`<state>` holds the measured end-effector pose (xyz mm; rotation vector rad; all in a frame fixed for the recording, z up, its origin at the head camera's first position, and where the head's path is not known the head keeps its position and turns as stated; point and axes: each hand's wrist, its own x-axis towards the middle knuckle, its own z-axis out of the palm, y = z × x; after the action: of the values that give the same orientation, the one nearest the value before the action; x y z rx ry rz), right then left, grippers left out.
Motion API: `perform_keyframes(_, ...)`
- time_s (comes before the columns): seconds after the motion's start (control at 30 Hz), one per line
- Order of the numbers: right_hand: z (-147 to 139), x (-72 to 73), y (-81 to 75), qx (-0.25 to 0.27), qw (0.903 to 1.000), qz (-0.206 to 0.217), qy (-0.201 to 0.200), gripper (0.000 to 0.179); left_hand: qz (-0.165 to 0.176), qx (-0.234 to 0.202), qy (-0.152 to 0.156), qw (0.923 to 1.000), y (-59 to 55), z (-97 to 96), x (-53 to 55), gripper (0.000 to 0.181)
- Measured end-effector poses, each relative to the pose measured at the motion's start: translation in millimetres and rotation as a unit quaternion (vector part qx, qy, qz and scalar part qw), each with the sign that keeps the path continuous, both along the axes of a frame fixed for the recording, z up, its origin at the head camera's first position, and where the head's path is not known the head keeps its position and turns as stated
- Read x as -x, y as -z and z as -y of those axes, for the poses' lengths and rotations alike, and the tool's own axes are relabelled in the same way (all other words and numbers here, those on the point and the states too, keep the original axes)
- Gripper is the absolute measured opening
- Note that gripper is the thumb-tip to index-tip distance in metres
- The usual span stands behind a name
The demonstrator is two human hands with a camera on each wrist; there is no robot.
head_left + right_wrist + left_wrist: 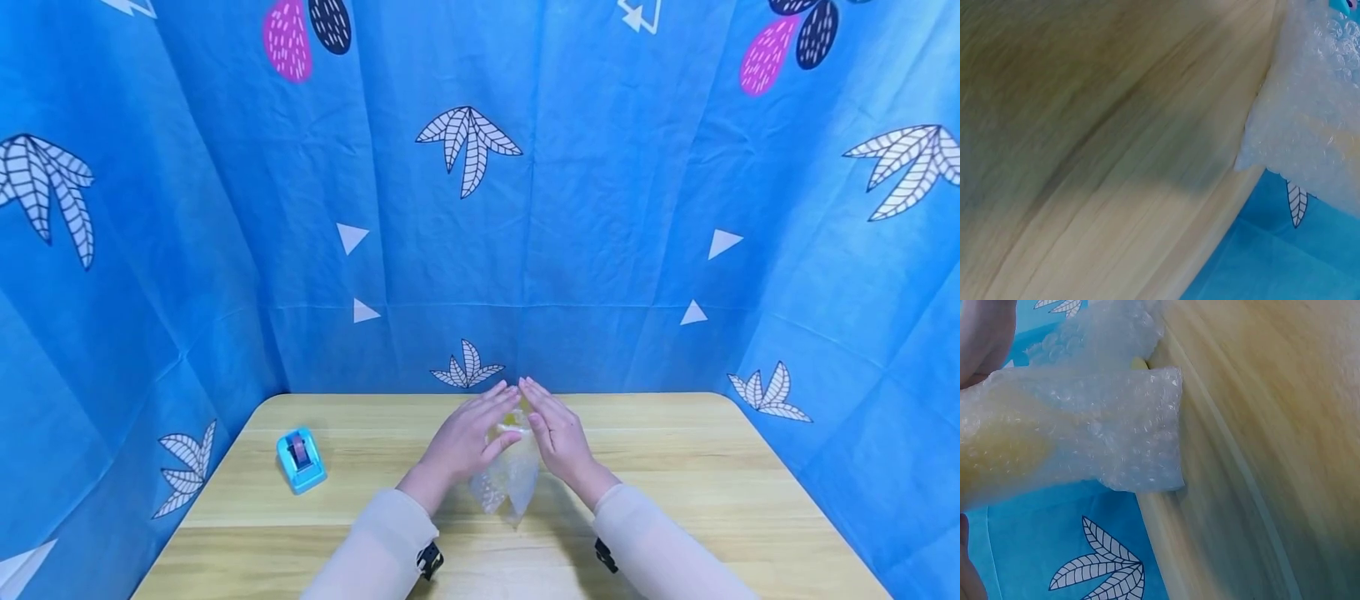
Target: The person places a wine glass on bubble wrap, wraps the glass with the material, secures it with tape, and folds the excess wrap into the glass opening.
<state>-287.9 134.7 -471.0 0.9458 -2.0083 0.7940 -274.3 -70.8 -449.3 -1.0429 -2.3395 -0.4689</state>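
Note:
A sheet of bubble wrap (517, 471) is folded round something yellow (515, 419), whose kind I cannot make out through the plastic. My left hand (471, 436) lies along its left side with straight fingers, the thumb reaching across the front. From the right, my right hand (558, 435) rests against the wrap, its fingers straight and slanting towards the left fingertips. In the left wrist view, the bubble wrap (1129, 431) runs out from between parts of the hand at the left edge, with yellow showing inside. The right wrist view shows a loose flap of bubble wrap (1300, 119) but no hand.
A light blue tape dispenser (302, 461) with a roll of tape stands at the left of the wooden table (697, 483). Blue patterned cloth (600, 208) hangs behind the table and along both sides.

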Motion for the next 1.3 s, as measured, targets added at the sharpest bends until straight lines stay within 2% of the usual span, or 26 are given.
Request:
perform_keyframes(0.17,0,-1.7,0.8,0.007,0.9998,-0.013,0.015,0.059,-0.02,-0.005,0.017,0.9997,-3.0,-0.7,2.2,0.056)
perform_keyframes(0.47,-6,-3.0,1.0,0.035,0.9948,-0.093,0.019,0.053,-0.021,0.012,0.038,0.999,-13.3,-2.3,3.5,0.047)
perform_keyframes(0.73,-15,-6.0,-1.6,-0.005,0.9955,-0.093,0.013,0.049,-0.037,-0.006,0.054,0.9979,-12.5,0.6,4.4,0.049)
perform_keyframes(0.9,-23,-11.3,-6.3,-0.042,0.9936,-0.105,-0.002,0.049,-0.056,-0.01,0.052,0.997,-13.2,7.0,-1.6,0.056)
perform_keyframes(1.03,-27,-12.7,-9.4,-0.054,0.9898,-0.129,-0.026,0.044,-0.055,-0.023,0.046,0.9971,-12.8,13.5,-6.9,0.054)
perform_keyframes(1.17,-30,-12.1,-10.5,-0.052,0.9855,-0.153,-0.053,0.038,-0.049,-0.031,0.062,0.9964,-9.9,15.5,-8.4,0.047)
perform_keyframes(1.3,-30,-11.9,-9.8,-0.046,0.9844,-0.158,-0.063,0.035,-0.05,-0.044,0.077,0.9948,-6.4,15.0,-7.1,0.041)
